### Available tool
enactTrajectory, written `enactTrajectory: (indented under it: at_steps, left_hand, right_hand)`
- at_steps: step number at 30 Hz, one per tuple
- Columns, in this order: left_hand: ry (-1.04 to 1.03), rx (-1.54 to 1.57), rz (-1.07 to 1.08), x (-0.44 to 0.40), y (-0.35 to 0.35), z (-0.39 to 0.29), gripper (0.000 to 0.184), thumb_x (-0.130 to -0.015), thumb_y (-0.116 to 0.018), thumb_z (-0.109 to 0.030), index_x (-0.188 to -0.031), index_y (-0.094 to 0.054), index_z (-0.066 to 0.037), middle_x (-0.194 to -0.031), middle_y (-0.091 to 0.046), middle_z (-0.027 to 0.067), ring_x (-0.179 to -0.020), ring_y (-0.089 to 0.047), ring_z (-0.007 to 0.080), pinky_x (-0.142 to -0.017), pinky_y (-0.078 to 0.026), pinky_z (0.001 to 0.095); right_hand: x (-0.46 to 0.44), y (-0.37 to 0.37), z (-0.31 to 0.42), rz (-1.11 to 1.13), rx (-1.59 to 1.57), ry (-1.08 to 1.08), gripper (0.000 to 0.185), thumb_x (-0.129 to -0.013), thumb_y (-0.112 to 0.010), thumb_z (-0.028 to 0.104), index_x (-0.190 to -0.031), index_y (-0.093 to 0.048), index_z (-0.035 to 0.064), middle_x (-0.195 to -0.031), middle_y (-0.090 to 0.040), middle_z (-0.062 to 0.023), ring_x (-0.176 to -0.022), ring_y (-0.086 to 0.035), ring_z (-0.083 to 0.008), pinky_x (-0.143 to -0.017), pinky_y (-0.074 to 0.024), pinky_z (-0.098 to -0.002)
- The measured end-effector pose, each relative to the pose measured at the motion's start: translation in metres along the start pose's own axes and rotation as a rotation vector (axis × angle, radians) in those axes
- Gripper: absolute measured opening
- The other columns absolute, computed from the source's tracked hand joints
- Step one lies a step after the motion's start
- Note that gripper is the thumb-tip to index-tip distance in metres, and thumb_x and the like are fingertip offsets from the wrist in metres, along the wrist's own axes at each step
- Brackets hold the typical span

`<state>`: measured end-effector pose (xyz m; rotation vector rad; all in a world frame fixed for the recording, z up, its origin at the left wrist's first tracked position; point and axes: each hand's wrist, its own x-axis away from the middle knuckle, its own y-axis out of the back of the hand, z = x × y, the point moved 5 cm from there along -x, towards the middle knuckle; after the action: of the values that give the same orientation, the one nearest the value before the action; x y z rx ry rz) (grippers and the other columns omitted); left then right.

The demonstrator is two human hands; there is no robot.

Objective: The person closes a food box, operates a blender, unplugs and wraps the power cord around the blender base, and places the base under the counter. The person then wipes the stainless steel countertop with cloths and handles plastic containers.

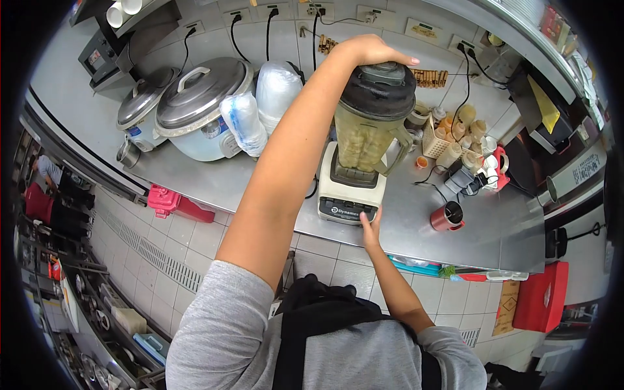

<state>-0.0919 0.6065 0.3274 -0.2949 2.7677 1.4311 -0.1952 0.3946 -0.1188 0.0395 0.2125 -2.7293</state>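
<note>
A blender with a cream base (pixel 354 185) stands on the steel counter, its clear jug (pixel 361 140) holding pale, chunky contents. On top is a black lid (pixel 377 94). My left hand (pixel 374 51) presses on the lid from above, its thumb stretched to the right; the other fingers are mostly hidden behind the lid. At the front right corner of the base is my right hand (pixel 371 229), its thumb at the dark control panel (pixel 344 209) and a finger along the side. Its fingers are apart, and it carries nothing.
Large lidded pots (pixel 201 97) and plastic-wrapped stacks (pixel 244 123) stand left of the blender. To the right are a basket of bottles (pixel 437 140), a red pitcher (pixel 447 216) and power cords. A pink bin (pixel 179 203) is below the counter. Other people (pixel 49 188) are far left.
</note>
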Motion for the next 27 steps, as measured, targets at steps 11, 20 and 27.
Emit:
enactTrajectory:
  at_steps: [11, 20, 27]
  left_hand:
    - [-0.029, 0.01, -0.014, 0.003, 0.001, -0.003, 0.098, -0.049, -0.066, -0.073, -0.112, -0.061, 0.002, -0.121, -0.055, 0.0229, -0.111, -0.054, 0.0341, -0.095, -0.042, 0.0379]
    - [-0.052, 0.014, 0.001, 0.001, -0.002, -0.001, 0.103, -0.047, -0.067, -0.075, -0.114, -0.059, 0.004, -0.124, -0.051, 0.0257, -0.114, -0.052, 0.036, -0.096, -0.04, 0.0391]
    - [-0.035, -0.007, 0.026, -0.002, -0.002, 0.0, 0.104, -0.045, -0.067, -0.075, -0.112, -0.06, 0.005, -0.121, -0.053, 0.0258, -0.113, -0.052, 0.0359, -0.095, -0.041, 0.0381]
  right_hand:
    - [0.0, -0.008, 0.024, -0.021, -0.103, -0.131, 0.083, -0.087, -0.06, 0.027, -0.143, -0.005, -0.0005, -0.141, -0.029, -0.0182, -0.129, -0.029, -0.0252, -0.107, -0.0213, -0.0322]
    - [0.005, -0.008, 0.029, 0.026, -0.12, -0.145, 0.083, -0.087, -0.059, 0.026, -0.144, -0.003, 0.0004, -0.143, -0.026, -0.0174, -0.13, -0.028, -0.0238, -0.107, -0.0205, -0.0313]
    - [0.006, -0.01, 0.035, 0.003, -0.101, -0.155, 0.084, -0.087, -0.059, 0.027, -0.144, -0.004, 0.0005, -0.144, -0.024, -0.0179, -0.131, -0.026, -0.0243, -0.107, -0.0203, -0.0317]
